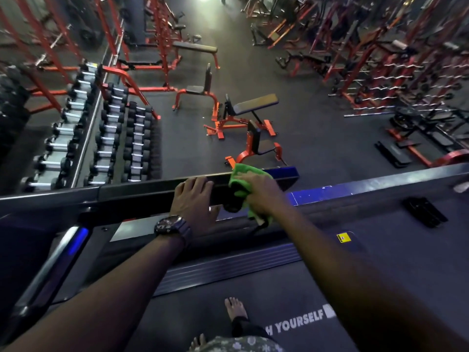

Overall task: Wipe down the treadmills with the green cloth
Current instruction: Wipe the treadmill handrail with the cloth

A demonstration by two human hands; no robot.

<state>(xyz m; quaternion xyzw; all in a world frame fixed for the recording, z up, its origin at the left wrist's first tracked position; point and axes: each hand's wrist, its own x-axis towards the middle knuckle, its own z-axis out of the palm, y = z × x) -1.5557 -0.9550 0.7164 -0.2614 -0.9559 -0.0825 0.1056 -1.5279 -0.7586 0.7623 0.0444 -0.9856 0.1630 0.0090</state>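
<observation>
You pressed cloth [242, 185] on treadmill [157, 189] bar, 12 o'clock, right hand [256, 194] gripping it. Left hand [194, 199] flat beside, holding nothing. Risk: bunched cloth skipped spots.

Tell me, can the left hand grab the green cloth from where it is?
Probably yes. The left hand rests on the treadmill's black bar, right beside the cloth, with nothing between them. But the right hand is already pressing on the cloth.
</observation>
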